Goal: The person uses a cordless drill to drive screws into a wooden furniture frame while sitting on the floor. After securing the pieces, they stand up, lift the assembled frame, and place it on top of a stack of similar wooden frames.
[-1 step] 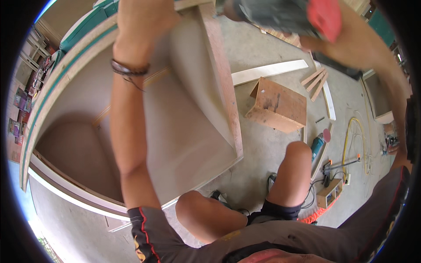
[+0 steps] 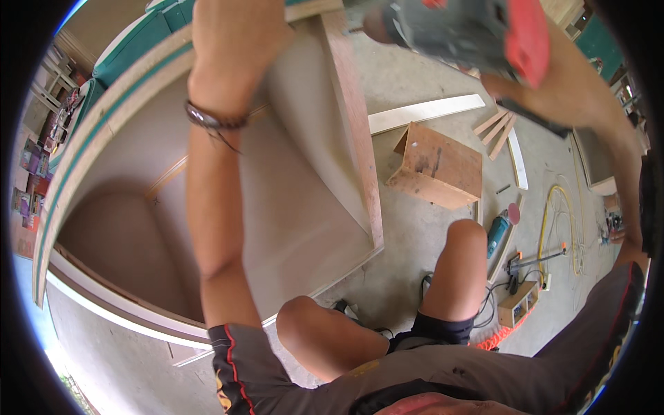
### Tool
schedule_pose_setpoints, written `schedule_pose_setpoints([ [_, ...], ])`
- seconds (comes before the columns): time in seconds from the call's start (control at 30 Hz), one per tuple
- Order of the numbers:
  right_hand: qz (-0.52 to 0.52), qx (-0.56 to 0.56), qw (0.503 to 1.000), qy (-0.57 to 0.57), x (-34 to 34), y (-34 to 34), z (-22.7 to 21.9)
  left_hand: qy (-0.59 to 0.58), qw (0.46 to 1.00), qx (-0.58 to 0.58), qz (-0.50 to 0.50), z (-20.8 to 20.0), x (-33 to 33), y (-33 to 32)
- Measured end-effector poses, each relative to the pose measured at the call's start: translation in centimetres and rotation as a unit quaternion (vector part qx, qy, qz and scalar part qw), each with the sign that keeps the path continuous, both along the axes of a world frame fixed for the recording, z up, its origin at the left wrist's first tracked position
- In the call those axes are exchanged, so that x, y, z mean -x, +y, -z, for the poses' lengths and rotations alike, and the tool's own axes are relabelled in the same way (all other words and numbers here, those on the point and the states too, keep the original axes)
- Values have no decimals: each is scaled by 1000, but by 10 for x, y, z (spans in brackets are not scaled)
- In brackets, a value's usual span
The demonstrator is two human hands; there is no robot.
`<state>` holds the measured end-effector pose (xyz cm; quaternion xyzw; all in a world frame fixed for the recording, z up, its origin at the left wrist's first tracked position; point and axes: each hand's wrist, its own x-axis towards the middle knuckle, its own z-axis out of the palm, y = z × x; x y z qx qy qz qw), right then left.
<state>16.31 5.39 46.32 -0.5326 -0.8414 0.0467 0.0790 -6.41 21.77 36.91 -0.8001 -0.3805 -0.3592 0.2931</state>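
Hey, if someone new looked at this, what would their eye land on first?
Probably the grey-and-red power tool in the right hand, large and blurred at the upper right. Next, the big open wooden cabinet filling much of the left side, with the left hand near its upper edge. Then the teal grinder on the floor, just right of the right knee.

Your shirt [image 2: 443, 370] is dark grey, its sleeves [image 2: 259, 356] marked by red piping [image 2: 235, 370]. A dark bracelet [image 2: 216, 123] circles your left wrist [image 2: 218, 100]. Your shorts [image 2: 432, 333] are black.
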Motion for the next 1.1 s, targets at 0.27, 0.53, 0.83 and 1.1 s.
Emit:
schedule_pose_setpoints([
  [0.27,141,12,977,162,-41,-67,50,-68,996,19,-54,23,-41,-46],
  [0.53,284,-14,955,88,-32,-119,72,-140,987,56,-58,32,-57,-65],
  [0.83,386,1,886,258,-31,-169,122,-163,980,64,-89,34,-64,-74],
  [1.1,364,-84,914,158,6,-120,102,-166,980,46,-103,32,-66,-71],
])
